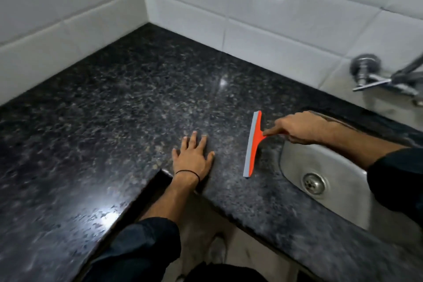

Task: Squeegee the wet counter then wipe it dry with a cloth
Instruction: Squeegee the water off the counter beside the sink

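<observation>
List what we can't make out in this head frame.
- Squeegee handle: head view, covered by the right hand.
- Cloth: none in frame.
- Tap: spout cut off by the right edge.
- Sink: far side hidden by the right sleeve.
- Counter: motion blur, wet areas unclear apart from glare at lower left.
- Left hand: flat on the counter, palm side unseen.

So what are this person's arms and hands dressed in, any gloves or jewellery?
No gloves: both hands are bare. The left hand has a thin black band around its wrist, like a cord or hair tie. The right hand shows no ring or band that I can make out. Both arms wear dark sleeves pushed up, leaving the forearms uncovered.
</observation>
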Tool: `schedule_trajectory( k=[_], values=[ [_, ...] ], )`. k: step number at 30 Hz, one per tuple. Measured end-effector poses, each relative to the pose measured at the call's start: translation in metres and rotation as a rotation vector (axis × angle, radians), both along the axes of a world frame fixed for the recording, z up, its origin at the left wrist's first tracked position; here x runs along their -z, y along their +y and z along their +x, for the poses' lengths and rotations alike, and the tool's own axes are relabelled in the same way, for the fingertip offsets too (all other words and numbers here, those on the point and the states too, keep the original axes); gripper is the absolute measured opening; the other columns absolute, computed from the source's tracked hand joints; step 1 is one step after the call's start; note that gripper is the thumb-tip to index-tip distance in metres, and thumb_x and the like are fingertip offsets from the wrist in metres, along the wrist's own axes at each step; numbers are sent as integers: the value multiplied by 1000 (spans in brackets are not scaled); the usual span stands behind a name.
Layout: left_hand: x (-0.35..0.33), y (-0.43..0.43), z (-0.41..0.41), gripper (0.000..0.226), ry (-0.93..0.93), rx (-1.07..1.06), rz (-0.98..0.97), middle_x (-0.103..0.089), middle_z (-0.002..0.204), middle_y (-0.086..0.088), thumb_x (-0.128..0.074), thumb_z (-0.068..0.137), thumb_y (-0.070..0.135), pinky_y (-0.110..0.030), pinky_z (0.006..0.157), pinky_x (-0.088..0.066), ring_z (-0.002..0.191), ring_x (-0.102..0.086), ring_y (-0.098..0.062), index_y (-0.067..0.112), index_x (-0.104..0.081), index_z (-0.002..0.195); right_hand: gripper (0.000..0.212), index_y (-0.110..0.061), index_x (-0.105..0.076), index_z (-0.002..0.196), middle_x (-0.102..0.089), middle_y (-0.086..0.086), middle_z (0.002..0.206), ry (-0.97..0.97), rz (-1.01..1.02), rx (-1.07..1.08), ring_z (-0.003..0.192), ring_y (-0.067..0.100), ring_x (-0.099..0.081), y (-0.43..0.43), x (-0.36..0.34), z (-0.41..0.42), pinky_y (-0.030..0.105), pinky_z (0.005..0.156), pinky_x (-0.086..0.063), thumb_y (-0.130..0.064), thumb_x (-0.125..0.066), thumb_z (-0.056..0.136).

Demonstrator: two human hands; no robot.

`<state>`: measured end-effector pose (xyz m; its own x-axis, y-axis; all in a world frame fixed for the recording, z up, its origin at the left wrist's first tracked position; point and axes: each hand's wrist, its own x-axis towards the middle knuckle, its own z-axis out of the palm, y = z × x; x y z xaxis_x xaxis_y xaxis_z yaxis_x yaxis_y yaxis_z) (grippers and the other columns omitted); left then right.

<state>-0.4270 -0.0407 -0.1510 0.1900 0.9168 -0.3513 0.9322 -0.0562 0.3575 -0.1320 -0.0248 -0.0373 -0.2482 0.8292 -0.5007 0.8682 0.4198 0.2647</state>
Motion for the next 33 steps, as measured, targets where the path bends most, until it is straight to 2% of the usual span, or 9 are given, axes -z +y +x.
schedule_trajectory(
  k=[3, 7, 14, 18, 23, 26, 28, 30, 33],
  values=[
    [4, -3, 12, 64, 35, -39, -35, 4, 165, 7, -28, 98, 59, -60, 117, -11, 152, 2, -26, 37, -10, 155, 74, -67, -27, 137, -58, -11, 118, 3, 5, 27, 101, 21, -63, -21, 2, 25, 35, 68, -50, -16, -43, 85],
    [3, -3, 14, 63, 57, -54, -38, 3, 165, 7, -30, 98, 58, -62, 116, -14, 152, 1, -27, 38, -11, 155, 74, -62, -29, 142, -54, -11, 122, -4, -15, 23, 107, 20, -60, -37, -3, 48, 37, 74, -51, -16, -44, 86],
    [-8, 8, 18, 60, 108, -40, 7, -16, 163, 0, -36, 97, 54, -58, 116, -19, 147, -19, -33, 32, -26, 152, 74, -58, -28, 144, -52, -13, 120, -23, -10, -41, 100, 21, -62, -39, -6, 69, 39, 69, -51, -16, -44, 85],
    [-10, 12, 23, 54, 117, 6, 121, -33, 155, -3, -39, 96, 50, -58, 112, -25, 140, -30, -33, 27, -39, 144, 74, -59, -24, 145, -51, -12, 117, -18, -16, -22, 97, 21, -62, -47, -3, 87, 38, 67, -49, -17, -42, 87],
    [-17, 27, 50, 55, -5, 108, 86, -20, 162, 0, -40, 99, 46, -54, 118, -15, 150, -14, -25, 28, -32, 150, 64, -60, -24, 144, -49, -14, 124, -87, -48, -28, 104, 17, -61, -43, -22, 111, 30, 65, -38, -22, -39, 95],
    [-14, 42, 70, 57, -21, 179, 66, -14, 164, 1, -39, 99, 47, -55, 119, -15, 151, -10, -25, 29, -26, 152, 61, -63, -22, 143, -50, -16, 123, -121, -26, -19, 106, 16, -62, -41, -39, 132, 31, 69, -40, -26, -38, 98],
    [-12, 51, 83, 60, -18, 207, 56, -8, 165, 2, -38, 99, 48, -55, 119, -15, 151, -7, -26, 30, -22, 154, 64, -60, -27, 144, -53, -13, 120, -42, 66, 23, 106, 18, -62, -29, -43, 139, 33, 69, -41, -22, -42, 95],
    [-13, 59, 100, 64, 0, 231, 40, 0, 166, 3, -37, 99, 51, -55, 120, -12, 151, -3, -28, 30, -15, 156, 65, -54, -33, 145, -54, -7, 111, 58, 162, 64, 99, 22, -63, -7, -37, 137, 34, 63, -39, -18, -45, 92],
    [-11, 67, 122, 73, 69, 235, -23, 13, 164, 6, -35, 97, 60, -58, 119, -3, 151, 8, -27, 34, -3, 156, 65, -52, -37, 144, -54, -4, 107, 146, 296, 143, 98, 26, -63, 36, -19, 120, 33, 60, -35, -15, -45, 92]
  ],
)
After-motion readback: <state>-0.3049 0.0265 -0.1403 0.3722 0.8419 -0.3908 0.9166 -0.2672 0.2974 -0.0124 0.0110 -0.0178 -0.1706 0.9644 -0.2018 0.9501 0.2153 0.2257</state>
